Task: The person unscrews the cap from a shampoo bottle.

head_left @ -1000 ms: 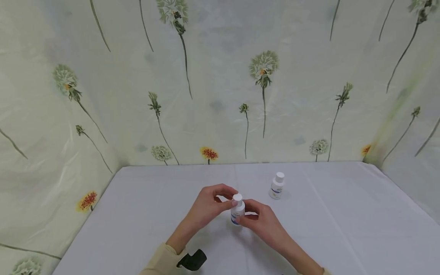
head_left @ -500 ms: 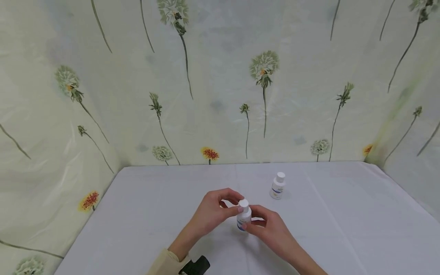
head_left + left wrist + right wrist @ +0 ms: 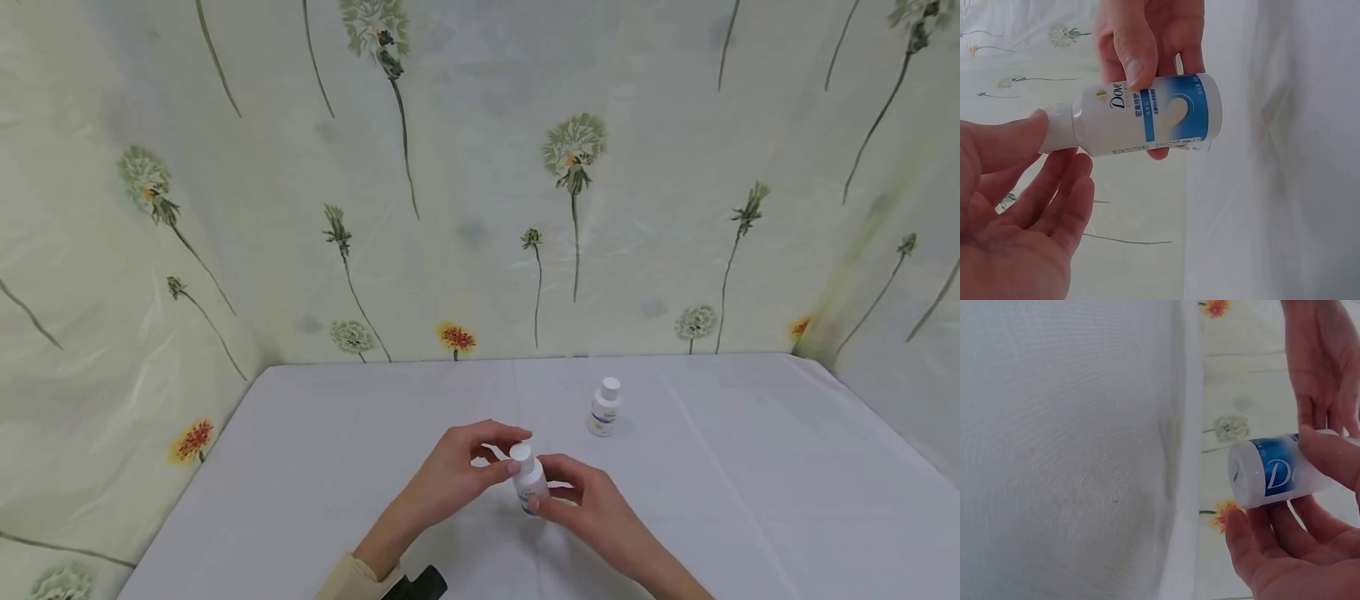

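A small white Dove bottle (image 3: 1166, 115) with a blue label is held between both hands, a little tilted in the head view. My right hand (image 3: 588, 508) grips its body, thumb on the near side and fingers around the far side. At the top, my left hand (image 3: 465, 471) pinches the white cap (image 3: 522, 452) between thumb and fingers. The cap sits on the bottle's neck. In the right wrist view the bottle's base (image 3: 1244, 475) is lifted off the table. A second white bottle (image 3: 604, 408) stands upright farther back, to the right.
A white cloth covers the table (image 3: 300, 467). Behind it and at the sides hangs a flower-printed curtain (image 3: 465, 167). A black device (image 3: 420, 583) sits at the left wrist by the beige sleeve (image 3: 360, 579).
The held bottle and both hands have come slightly nearer the person, and the bottle now leans with its cap to the left. The far bottle stays in place.
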{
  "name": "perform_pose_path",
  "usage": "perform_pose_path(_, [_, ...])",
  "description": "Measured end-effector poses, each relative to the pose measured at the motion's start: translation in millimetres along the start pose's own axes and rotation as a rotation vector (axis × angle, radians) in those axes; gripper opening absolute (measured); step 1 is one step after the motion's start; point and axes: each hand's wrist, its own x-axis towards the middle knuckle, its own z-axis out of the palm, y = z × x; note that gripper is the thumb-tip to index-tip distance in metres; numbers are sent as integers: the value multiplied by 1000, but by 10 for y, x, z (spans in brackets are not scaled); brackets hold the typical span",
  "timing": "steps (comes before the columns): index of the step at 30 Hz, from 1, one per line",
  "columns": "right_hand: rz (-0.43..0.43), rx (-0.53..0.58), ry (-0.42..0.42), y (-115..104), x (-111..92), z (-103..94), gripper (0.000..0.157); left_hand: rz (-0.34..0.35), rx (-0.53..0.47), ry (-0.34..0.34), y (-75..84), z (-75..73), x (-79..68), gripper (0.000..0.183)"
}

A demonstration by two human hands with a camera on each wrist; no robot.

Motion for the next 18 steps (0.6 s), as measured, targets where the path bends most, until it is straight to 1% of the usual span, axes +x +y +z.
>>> perform_pose_path(7, [-27, 64, -75, 51, -7, -9, 45, 64, -30, -47, -47, -3, -2, 29])
perform_pose_path(10, [-33, 90, -109, 56, 2, -14, 45, 65, -56, -65, -48, -3, -5, 30])
perform_pose_path(12, [-40, 101, -121, 59, 10, -15, 46, 59, -92, -80, -50, 1, -4, 31])
perform_pose_path(15, [-48, 92, -118, 60, 16, -14, 47, 48, -138, -82, -56, 15, 2, 30])
perform_pose_path(18, [-41, 61, -88, 51, 16, -4, 48, 34, -152, -46, -63, 32, 4, 28])
